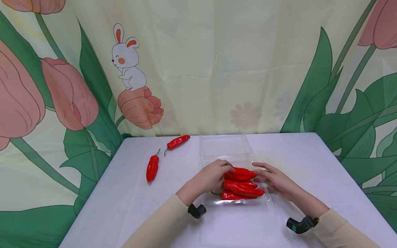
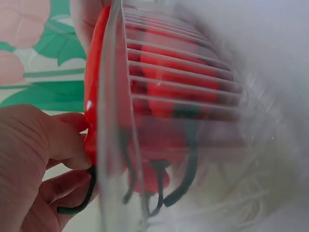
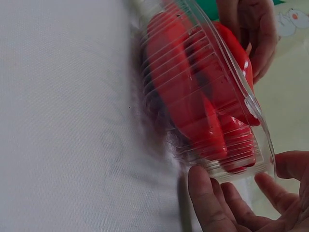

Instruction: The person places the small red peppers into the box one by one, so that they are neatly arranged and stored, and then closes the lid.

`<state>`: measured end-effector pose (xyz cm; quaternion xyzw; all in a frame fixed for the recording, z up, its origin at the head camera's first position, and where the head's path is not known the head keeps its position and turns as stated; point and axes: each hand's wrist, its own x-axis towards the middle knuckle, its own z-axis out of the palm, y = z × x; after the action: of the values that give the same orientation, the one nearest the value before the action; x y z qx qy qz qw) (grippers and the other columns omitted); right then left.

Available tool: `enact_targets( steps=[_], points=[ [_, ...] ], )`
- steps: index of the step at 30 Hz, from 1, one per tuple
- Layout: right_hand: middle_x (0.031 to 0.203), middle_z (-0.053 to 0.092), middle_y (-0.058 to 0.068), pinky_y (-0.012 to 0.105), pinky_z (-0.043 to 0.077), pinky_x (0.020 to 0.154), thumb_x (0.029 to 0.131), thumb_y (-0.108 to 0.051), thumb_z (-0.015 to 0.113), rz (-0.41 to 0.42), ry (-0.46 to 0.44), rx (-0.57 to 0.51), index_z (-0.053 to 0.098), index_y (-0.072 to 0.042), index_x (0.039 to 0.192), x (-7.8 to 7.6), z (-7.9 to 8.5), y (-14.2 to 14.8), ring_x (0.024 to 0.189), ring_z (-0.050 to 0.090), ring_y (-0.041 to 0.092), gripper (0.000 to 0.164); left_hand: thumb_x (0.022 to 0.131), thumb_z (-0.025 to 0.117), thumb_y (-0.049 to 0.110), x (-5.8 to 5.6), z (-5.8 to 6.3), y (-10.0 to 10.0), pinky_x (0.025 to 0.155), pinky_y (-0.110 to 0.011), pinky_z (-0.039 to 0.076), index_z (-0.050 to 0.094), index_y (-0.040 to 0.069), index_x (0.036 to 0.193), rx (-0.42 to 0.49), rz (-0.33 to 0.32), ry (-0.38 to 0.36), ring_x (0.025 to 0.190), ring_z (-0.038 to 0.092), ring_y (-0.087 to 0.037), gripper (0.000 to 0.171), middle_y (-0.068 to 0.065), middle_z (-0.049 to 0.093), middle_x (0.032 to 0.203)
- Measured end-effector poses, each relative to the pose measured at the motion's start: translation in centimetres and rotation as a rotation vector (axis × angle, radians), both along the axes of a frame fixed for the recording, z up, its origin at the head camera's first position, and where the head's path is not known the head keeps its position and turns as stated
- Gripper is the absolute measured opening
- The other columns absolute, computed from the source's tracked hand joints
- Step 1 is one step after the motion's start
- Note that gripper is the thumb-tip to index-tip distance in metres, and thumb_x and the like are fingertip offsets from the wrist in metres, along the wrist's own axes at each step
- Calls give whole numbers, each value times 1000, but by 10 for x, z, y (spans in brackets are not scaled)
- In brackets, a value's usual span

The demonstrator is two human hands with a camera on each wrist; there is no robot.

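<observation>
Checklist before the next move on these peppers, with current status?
1. Left hand grips the held pepper: ok, pinched near the stem end.
2. Held pepper fully below the rim of the clear box: not ok, it sticks up past it.
3. Lid out of the way: ok, folded back behind the box.
4. Right hand bracing the box: cannot tell; it is at the right end, firmness unclear.
5. All peppers boxed: not ok, a near pepper and a far pepper lie outside, to the left.
</observation>
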<state>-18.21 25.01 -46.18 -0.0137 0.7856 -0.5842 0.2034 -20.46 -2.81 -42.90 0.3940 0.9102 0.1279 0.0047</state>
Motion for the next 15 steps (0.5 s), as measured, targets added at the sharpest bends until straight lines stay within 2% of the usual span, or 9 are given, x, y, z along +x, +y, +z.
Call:
enact_targets(
  steps=[6, 15],
  points=[
    [151, 52, 26, 48, 60, 94, 106, -34, 55, 4, -4, -12, 29, -10, 162, 0, -1, 0, 129, 61, 36, 65, 92, 65, -1, -2, -1, -3, 105, -25, 51, 70, 17, 127, 19, -46, 54, 123, 61, -16, 39, 1, 65, 131],
    [150, 53, 26, 45, 61, 92, 106, -34, 55, -4, 3, -9, 29, -10, 161, 0, -2, 0, 128, 62, 35, 65, 94, 68, 3, 0, 1, -7, 105, -28, 51, 71, 18, 126, 18, -33, 83, 123, 61, -16, 36, 1, 66, 131]
  ],
)
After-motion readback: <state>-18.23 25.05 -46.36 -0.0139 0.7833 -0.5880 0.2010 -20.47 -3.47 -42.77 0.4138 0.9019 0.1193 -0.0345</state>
